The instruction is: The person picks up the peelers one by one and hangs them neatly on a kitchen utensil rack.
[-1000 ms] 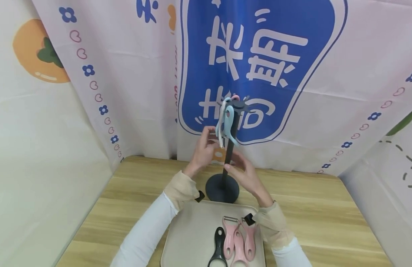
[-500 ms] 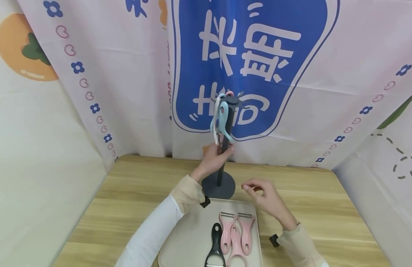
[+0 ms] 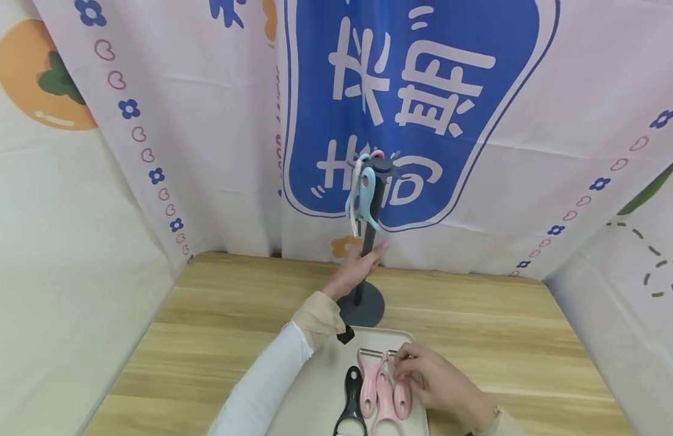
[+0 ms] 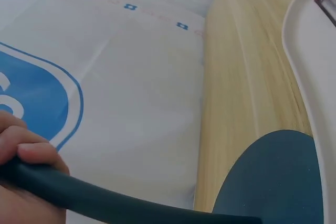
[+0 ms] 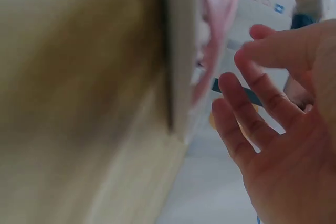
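My left hand (image 3: 354,270) grips the dark pole (image 3: 370,239) of an upright stand; in the left wrist view its fingers (image 4: 39,153) wrap round that pole. Light blue peelers (image 3: 367,192) and a white one (image 3: 353,209) hang from hooks at the top, with a bit of pink (image 3: 377,154) behind. My right hand (image 3: 437,383) is over the tray's right side, overlapping the rightmost pink peeler (image 3: 403,401). In the right wrist view its fingers are loosely bent, with a gap to the pink peelers (image 5: 218,30). Two more pink peelers (image 3: 370,378) and a black peeler (image 3: 351,396) lie alongside.
The beige tray (image 3: 309,396) lies on the wooden table (image 3: 222,315), just in front of the stand's round base (image 3: 364,307). A printed curtain (image 3: 233,151) hangs behind the table, close to the stand.
My left hand has moved from beside the hanging peelers to the pole, then slightly lower. The right hand has left the stand and come down over the pink peelers in the tray.
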`<state>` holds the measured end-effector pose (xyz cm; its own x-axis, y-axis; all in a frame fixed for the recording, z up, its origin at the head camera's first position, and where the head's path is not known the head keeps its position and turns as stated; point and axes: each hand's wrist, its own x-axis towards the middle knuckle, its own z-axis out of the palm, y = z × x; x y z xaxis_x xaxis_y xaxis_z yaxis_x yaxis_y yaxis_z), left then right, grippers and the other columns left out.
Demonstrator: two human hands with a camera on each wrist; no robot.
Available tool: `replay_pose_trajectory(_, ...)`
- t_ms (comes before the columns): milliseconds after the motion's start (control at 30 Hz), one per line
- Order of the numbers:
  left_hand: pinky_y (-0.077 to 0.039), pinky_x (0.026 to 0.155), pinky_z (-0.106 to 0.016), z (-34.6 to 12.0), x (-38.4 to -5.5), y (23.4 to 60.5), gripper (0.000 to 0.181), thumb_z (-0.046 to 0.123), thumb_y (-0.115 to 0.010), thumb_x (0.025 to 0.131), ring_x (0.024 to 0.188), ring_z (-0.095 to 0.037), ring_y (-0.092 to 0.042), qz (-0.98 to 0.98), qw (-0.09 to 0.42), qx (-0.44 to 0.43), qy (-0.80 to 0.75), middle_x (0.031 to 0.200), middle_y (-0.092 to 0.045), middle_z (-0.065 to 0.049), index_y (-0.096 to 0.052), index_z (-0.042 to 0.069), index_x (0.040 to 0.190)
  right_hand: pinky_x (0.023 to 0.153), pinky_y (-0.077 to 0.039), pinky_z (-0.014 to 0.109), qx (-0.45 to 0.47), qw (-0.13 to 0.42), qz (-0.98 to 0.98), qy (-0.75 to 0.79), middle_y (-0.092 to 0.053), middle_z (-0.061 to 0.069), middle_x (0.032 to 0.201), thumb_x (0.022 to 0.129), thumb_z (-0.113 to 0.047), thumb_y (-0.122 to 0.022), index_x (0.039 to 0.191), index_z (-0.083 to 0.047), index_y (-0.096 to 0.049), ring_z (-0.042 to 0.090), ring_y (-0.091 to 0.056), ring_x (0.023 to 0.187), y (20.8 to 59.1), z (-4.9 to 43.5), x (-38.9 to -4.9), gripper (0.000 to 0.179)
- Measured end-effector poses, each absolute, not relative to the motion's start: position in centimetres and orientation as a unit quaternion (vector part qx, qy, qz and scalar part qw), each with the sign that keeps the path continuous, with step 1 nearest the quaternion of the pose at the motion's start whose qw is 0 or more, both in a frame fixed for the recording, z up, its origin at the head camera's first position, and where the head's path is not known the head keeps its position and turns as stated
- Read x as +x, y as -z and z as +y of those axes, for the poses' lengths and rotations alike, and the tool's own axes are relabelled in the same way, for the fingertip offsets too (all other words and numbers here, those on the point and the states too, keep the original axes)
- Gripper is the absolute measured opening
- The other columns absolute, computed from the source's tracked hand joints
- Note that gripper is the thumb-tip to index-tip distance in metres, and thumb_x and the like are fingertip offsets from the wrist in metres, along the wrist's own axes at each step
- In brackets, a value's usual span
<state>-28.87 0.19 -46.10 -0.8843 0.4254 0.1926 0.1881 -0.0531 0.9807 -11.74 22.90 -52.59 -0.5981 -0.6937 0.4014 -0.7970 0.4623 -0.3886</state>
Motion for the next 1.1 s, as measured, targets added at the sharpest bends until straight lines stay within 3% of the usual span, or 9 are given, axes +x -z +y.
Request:
replay_pose_trajectory(267,-0.027,0.051,-0.026,0.9,-28.5,46.7,0.055,0.029,-0.057,0.111,0.048,-0.010,-0.027,0.675,0.036,0.216,-0.705,0.052,-0.033,0.010,-0.040,0.016,0.060,0.086,-0.057,0.026,0.398,0.114,-0.876,-0.248,-0.063,-0.005,0.109,0.077,0.016,-0.075,0.088,-0.023,-0.081,0.005,-0.059,0.096,54.4,22.4,-10.6,0.041)
replay_pose_trajectory(600,-0.025,0.050,-0.026,1.2,-28.4,46.7,0.057,0.026,-0.058,0.110,0.047,-0.009,-0.026,0.674,0.018,0.199,-0.711,0.051,-0.033,0.011,-0.040,0.016,0.058,0.084,-0.055,0.029,0.422,0.175,-0.868,-0.196,-0.065,-0.004,0.110,0.083,0.007,-0.079,0.091,-0.026,-0.078,0.011,-0.063,0.094,54.2,22.3,-10.8,0.033)
replay_pose_trajectory(967,-0.025,0.049,-0.025,1.2,-28.2,46.7,0.056,0.027,-0.057,0.110,0.046,-0.009,-0.026,0.677,0.017,0.200,-0.708,0.051,-0.033,0.010,-0.041,0.017,0.058,0.092,-0.062,0.035,0.336,0.109,-0.912,-0.211,-0.069,-0.006,0.122,0.080,0.003,-0.085,0.098,-0.023,-0.079,0.007,-0.067,0.106,51.7,22.3,-10.1,0.032)
replay_pose_trajectory(1100,-0.024,0.050,-0.026,1.0,-28.2,46.7,0.056,0.029,-0.057,0.110,0.047,-0.009,-0.025,0.679,0.019,0.207,-0.705,0.052,-0.032,0.010,-0.040,0.017,0.058,0.093,-0.062,0.036,0.326,0.121,-0.912,-0.216,-0.072,-0.007,0.121,0.076,0.002,-0.089,0.100,-0.021,-0.080,0.009,-0.070,0.109,50.8,22.4,-10.0,0.035)
